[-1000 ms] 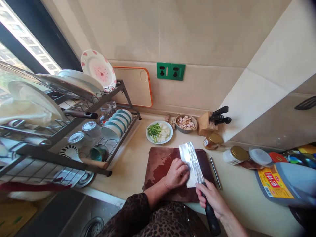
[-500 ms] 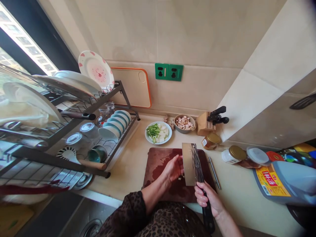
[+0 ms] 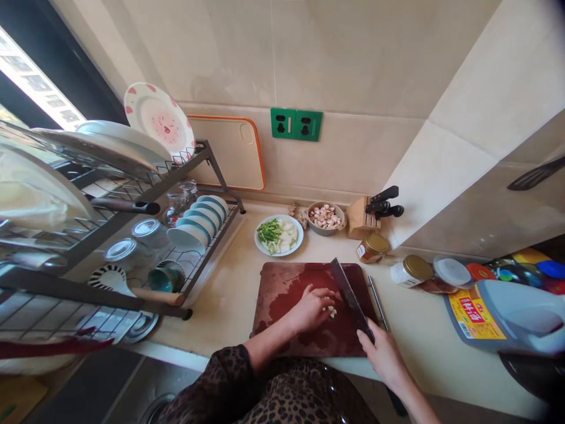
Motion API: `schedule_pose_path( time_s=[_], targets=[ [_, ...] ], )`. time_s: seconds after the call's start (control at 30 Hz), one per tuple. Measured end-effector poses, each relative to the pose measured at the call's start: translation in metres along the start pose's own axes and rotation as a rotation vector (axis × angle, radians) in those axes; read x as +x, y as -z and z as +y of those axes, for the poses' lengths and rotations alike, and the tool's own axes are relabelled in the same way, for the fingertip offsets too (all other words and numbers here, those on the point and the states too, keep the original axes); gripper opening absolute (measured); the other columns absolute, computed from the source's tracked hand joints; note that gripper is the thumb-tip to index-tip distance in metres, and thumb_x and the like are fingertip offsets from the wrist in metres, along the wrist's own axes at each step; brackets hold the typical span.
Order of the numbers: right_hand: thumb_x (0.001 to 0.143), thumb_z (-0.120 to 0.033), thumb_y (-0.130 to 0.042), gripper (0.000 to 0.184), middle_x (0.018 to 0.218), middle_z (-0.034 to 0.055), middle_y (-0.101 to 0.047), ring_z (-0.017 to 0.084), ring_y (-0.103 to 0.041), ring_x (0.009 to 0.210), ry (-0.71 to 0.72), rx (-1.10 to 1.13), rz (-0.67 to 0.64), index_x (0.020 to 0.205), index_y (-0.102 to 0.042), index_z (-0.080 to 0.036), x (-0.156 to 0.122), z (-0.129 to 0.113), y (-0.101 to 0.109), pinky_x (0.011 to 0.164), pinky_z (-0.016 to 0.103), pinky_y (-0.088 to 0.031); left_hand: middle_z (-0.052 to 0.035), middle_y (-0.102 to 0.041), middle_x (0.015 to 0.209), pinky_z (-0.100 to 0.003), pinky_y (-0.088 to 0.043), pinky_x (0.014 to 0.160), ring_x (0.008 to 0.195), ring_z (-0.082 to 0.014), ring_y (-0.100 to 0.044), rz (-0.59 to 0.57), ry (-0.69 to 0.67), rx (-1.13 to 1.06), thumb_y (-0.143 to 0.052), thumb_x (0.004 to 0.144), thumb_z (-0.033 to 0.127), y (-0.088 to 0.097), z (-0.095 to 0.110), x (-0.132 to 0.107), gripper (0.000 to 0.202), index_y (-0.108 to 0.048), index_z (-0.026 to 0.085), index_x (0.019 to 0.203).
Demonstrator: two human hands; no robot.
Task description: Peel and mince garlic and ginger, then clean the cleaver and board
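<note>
A dark red-brown cutting board (image 3: 282,288) lies on the counter in front of me. My right hand (image 3: 382,350) is wrapped round the black handle of a cleaver (image 3: 346,291), whose blade is seen nearly edge-on over the right part of the board. Left of the blade, my left hand (image 3: 311,309) rests low over the board with its fingers stretched and somewhat apart. Small pale pieces, apparently garlic (image 3: 332,312), lie by its fingertips; whether the fingers touch them I cannot tell.
Behind the board stand a plate (image 3: 279,253) of cut green and white vegetables, a bowl of garlic cloves (image 3: 325,229) and a knife block (image 3: 358,221). A dish rack (image 3: 205,238) fills the left. Jars (image 3: 373,248) and a large jug (image 3: 507,306) line the right.
The cleaver has turned from showing its broad side to nearly edge-on, down over the board. My left hand has come away from the blade, its palm turned down beside the small pieces.
</note>
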State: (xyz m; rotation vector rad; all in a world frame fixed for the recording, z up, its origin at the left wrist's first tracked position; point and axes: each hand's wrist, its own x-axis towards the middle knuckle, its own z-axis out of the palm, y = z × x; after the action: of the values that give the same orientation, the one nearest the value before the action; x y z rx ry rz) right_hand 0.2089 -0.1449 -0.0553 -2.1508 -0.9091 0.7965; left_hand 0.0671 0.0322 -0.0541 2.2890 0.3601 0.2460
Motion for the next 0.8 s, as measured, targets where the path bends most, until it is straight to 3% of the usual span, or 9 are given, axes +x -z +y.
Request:
schedule_pose_path(
  time_s=[0.1,0.23,0.4,0.5,0.6,0.63,0.7,0.8],
  targets=[
    [0.079,-0.040,-0.047,0.034,0.078,0.0068,-0.072,0.025,-0.067,0.075,0.074,-0.157,0.020,0.102,-0.064,-0.023,-0.009,0.009,-0.004,0.068,0.032,-0.050,-0.0086,-0.059,0.113,-0.038,-0.042,0.093,0.106,-0.0210,-0.053,0.057,0.064,0.199,-0.048,0.078,0.004,0.007,-0.008,-0.011,0.031,-0.064,0.020,0.100],
    [0.080,-0.031,-0.047,0.036,0.080,0.0081,-0.073,0.025,-0.069,0.074,0.058,-0.307,0.014,0.111,-0.063,-0.022,-0.017,0.012,-0.018,0.067,0.031,-0.050,-0.0094,-0.054,0.096,-0.034,-0.046,0.081,0.090,-0.0206,-0.053,0.079,0.254,0.388,-0.040,0.081,0.001,0.000,-0.025,-0.016,0.027,-0.062,0.014,0.090],
    [0.082,-0.027,-0.046,0.037,0.083,0.0084,-0.075,0.025,-0.070,0.077,0.103,-0.369,-0.021,0.114,-0.063,-0.021,-0.019,0.004,-0.023,0.071,0.031,-0.051,-0.0051,-0.054,0.086,-0.026,-0.045,0.072,0.076,-0.0155,-0.053,0.048,0.212,0.318,-0.045,0.085,0.008,-0.015,-0.025,-0.012,0.017,-0.060,0.015,0.082],
    [0.082,-0.032,-0.049,0.036,0.085,0.0067,-0.075,0.024,-0.069,0.076,0.133,-0.296,-0.031,0.112,-0.065,-0.024,-0.012,0.000,-0.006,0.070,0.030,-0.051,-0.0049,-0.055,0.087,-0.026,-0.045,0.069,0.075,-0.0150,-0.054,0.216,0.133,0.218,-0.046,0.085,0.011,-0.003,-0.014,-0.019,0.016,-0.061,0.017,0.090],
    [0.081,-0.033,-0.051,0.035,0.086,0.0059,-0.075,0.023,-0.069,0.078,0.209,-0.312,-0.096,0.111,-0.067,-0.025,0.002,-0.009,0.017,0.072,0.030,-0.050,-0.0088,-0.056,0.100,-0.032,-0.044,0.078,0.089,-0.0201,-0.051,0.412,0.028,0.274,-0.050,0.086,0.017,0.027,0.000,-0.026,0.025,-0.057,0.018,0.110],
    [0.081,-0.032,-0.051,0.034,0.086,0.0053,-0.074,0.023,-0.068,0.080,0.236,-0.333,-0.134,0.110,-0.068,-0.026,0.008,-0.014,0.024,0.073,0.030,-0.049,-0.0101,-0.056,0.106,-0.035,-0.042,0.081,0.094,-0.0223,-0.049,0.402,-0.011,0.336,-0.052,0.085,0.019,0.037,0.004,-0.026,0.029,-0.056,0.019,0.113],
    [0.080,-0.029,-0.052,0.033,0.087,0.0037,-0.074,0.022,-0.068,0.082,0.280,-0.383,-0.206,0.109,-0.068,-0.028,0.020,-0.029,0.033,0.074,0.028,-0.047,-0.0103,-0.056,0.109,-0.040,-0.039,0.085,0.098,-0.0248,-0.046,0.260,-0.061,0.471,-0.055,0.084,0.020,0.054,0.009,-0.022,0.027,-0.058,0.021,0.111],
    [0.079,-0.023,-0.052,0.031,0.088,0.0018,-0.074,0.020,-0.067,0.083,0.344,-0.491,-0.285,0.104,-0.070,-0.030,0.033,-0.054,0.037,0.073,0.026,-0.044,-0.0069,-0.060,0.091,-0.037,-0.038,0.083,0.090,-0.0225,-0.049,-0.026,-0.009,0.582,-0.051,0.086,0.019,0.061,0.005,-0.010,0.012,-0.063,0.021,0.086]
  ],
)
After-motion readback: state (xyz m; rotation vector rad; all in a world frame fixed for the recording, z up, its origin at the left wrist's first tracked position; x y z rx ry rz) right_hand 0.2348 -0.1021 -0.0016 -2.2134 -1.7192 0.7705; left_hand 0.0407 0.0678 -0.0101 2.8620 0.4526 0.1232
